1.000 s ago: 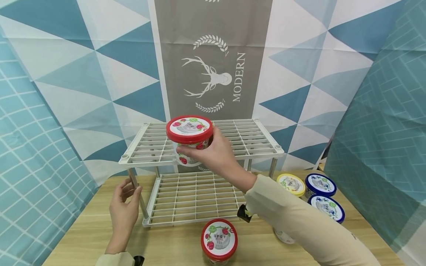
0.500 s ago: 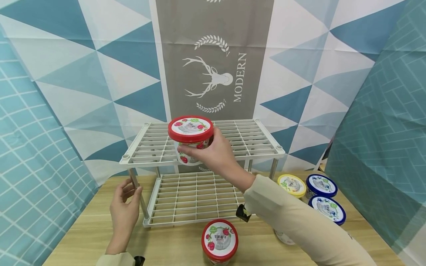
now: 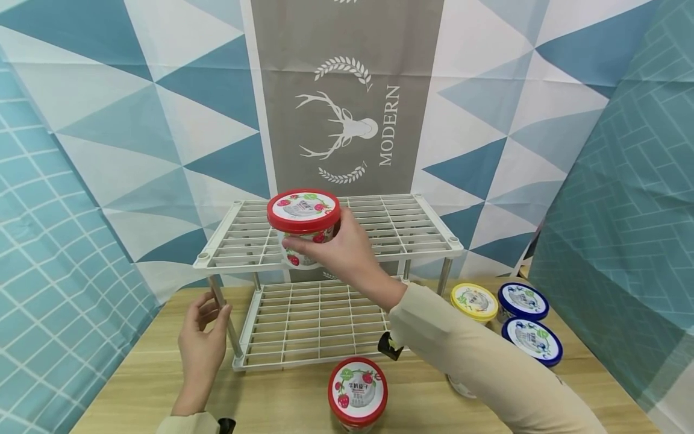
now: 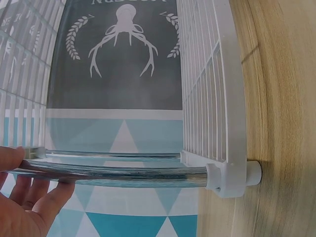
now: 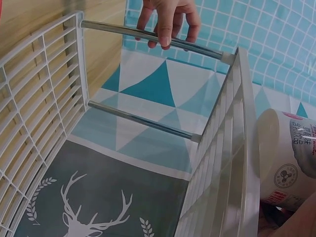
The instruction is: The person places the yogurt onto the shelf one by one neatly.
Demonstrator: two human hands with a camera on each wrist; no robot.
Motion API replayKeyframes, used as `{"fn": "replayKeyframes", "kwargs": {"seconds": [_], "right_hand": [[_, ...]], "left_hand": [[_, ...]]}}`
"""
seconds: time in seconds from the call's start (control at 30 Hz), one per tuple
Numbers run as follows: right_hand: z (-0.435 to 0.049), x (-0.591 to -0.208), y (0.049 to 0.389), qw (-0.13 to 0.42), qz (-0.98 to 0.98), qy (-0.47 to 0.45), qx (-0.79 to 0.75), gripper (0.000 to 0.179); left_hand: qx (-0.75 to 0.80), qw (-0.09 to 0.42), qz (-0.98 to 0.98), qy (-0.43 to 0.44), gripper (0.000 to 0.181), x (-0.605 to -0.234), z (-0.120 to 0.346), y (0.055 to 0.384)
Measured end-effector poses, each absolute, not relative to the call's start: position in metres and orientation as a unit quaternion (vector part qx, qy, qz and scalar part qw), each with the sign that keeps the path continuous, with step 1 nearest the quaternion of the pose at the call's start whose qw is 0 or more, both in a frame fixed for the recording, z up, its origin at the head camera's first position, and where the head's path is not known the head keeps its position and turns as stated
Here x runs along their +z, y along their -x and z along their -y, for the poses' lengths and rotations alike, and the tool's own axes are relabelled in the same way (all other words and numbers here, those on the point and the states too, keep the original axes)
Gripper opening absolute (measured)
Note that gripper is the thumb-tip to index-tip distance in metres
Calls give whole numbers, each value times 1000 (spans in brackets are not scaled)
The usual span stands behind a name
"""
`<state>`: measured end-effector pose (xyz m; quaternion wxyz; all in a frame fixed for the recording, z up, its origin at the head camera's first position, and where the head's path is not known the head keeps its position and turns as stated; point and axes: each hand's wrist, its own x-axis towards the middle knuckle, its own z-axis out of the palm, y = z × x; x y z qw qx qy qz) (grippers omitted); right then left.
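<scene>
My right hand (image 3: 347, 250) grips a white tub with a red, strawberry-printed lid (image 3: 303, 208), thumb in front. The tub is upright at the front edge of the upper shelf (image 3: 390, 223) of a white two-tier rack; in the right wrist view the tub's base (image 5: 269, 153) is close to the shelf, but I cannot tell whether they touch. Thumb and fingertips of my left hand (image 3: 203, 343) hold the rack's front left metal post (image 4: 123, 174). A second red-lidded tub (image 3: 358, 390) is on the table before the lower shelf (image 3: 325, 319).
To the right of the rack, a yellow-lidded tub (image 3: 474, 301) and two blue-lidded tubs, one behind (image 3: 523, 300) and one in front (image 3: 533, 340), stand on the wooden table (image 3: 135, 386). My right sleeve (image 3: 477, 355) partly covers another tub (image 3: 461, 386). Patterned cloth (image 3: 206, 90) hangs behind.
My right hand and the red-lidded tub have shifted slightly left along the upper shelf's front edge. The left hand stays on the post.
</scene>
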<state>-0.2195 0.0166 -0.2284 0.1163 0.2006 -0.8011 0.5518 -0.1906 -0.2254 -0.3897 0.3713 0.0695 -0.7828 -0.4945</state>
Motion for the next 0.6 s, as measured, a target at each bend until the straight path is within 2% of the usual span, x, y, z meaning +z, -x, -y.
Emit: {"fn": "replayKeyframes", "kwargs": {"seconds": [0.6], "right_hand": [[-6, -232, 227, 111, 794, -193, 565, 83]], "left_hand": [[-496, 371, 781, -75, 38, -389, 224, 191]]}}
